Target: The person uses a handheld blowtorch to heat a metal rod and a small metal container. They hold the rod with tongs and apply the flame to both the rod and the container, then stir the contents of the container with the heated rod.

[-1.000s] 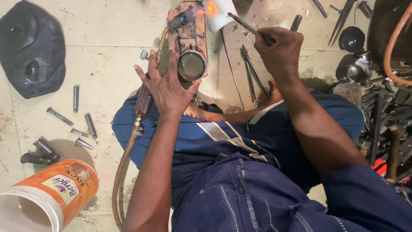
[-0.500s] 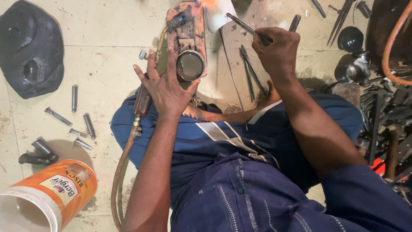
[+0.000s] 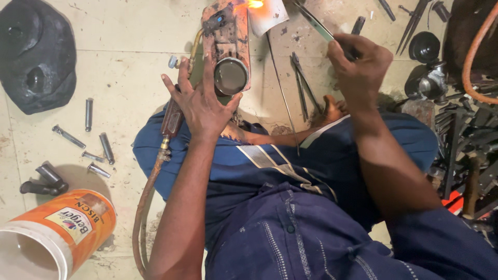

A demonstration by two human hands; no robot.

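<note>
My left hand [image 3: 202, 101] lies spread, palm down, against the near end of a rusty reddish metal part [image 3: 226, 36] with a round glass-faced opening [image 3: 231, 77]. A brass torch with a knob [image 3: 174, 103] runs under that hand, its hose [image 3: 142, 207] trailing toward me. A small orange flame [image 3: 254, 4] burns at the far end of the part, next to a white piece [image 3: 270, 15]. My right hand [image 3: 358, 65] is closed on a thin metal rod [image 3: 314, 23] that points toward the flame. I sit on the floor in dark blue work clothes.
Several loose bolts [image 3: 96, 148] lie on the tiled floor at left, near a black cover [image 3: 33, 57] and a tipped orange-and-white bucket [image 3: 57, 236]. Pliers [image 3: 303, 85] and a thin wire lie in the middle. Tools, an orange hose [image 3: 474, 52] and dark metal parts crowd the right.
The flame at the far end of the part shows again after being out of sight half a second ago. Both hands stay nearly where they were.
</note>
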